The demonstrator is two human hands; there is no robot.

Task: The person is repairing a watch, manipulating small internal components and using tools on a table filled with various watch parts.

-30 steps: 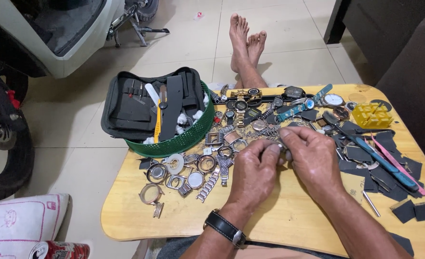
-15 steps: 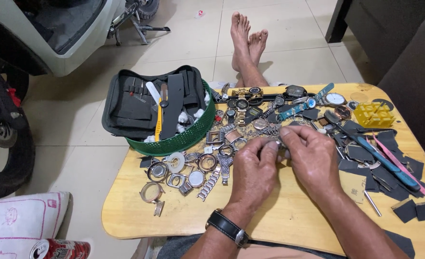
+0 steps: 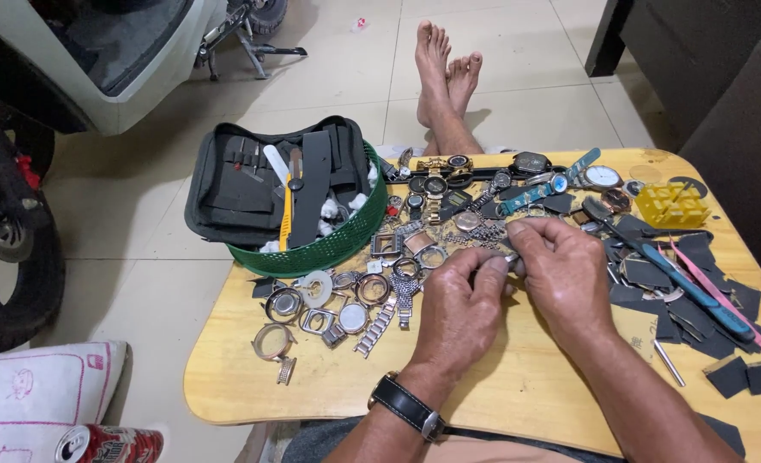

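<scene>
Pale floor tiles are spreading around a low wooden table that is carrying a litter of watch parts. Over its middle, the left hand and the right hand are meeting fingertip to fingertip. Both are pinching a small silvery metal part, which is sitting right between the thumbs and forefingers; its exact shape is too small to tell. The remaining fingers of each hand are curling loosely inward. A black wristwatch is wrapping the left wrist.

Just beyond the fingertips, a row of watches is lying along the far edge of the table. Left of the left fingers, loose watch cases and rings are scattering across the wood, and past them a green basket is holding a dark tool pouch. Right of the right fingers, a blue-handled tool and a pink strip are lying among dark square pads, with a yellow plastic block farther off. Bare feet are resting on the floor beyond the table.
</scene>
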